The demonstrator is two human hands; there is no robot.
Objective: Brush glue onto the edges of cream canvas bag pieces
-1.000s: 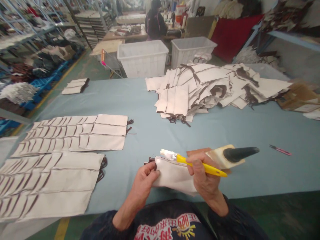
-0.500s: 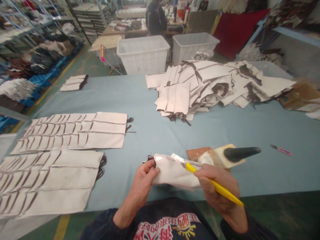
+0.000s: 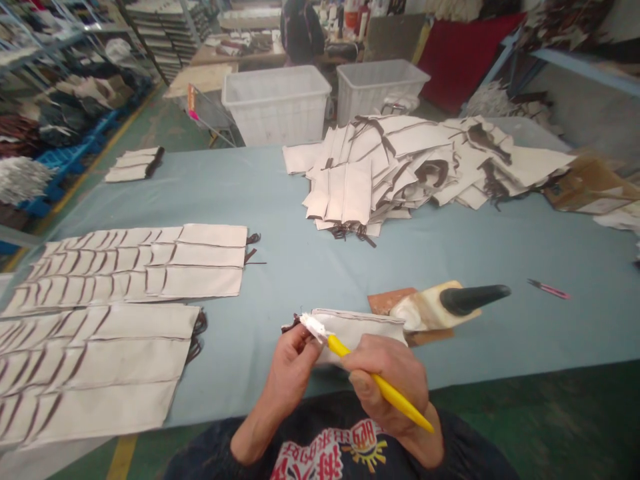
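Note:
My left hand pinches the left end of a cream fabric piece with dark brown edging, held just over the table's near edge. In my right hand is a yellow-handled brush, its bristles coated in white paste. The bristles lie at the piece's left end, close to my left fingertips. My right hand hides part of the fabric. Beyond it, a pale container smeared with white stands on a brown board, with a black tapered handle lying across its top.
Overlapping cream pieces lie in rows at the left, with a small stack behind. A large heap of similar pieces covers the back right. Pink-handled snips lie to the right. White bins stand beyond the table.
The brush has moved left along the fabric's upper edge to its left end, my right hand moving with it. My left hand still pinches the fabric. The whole view has shifted slightly.

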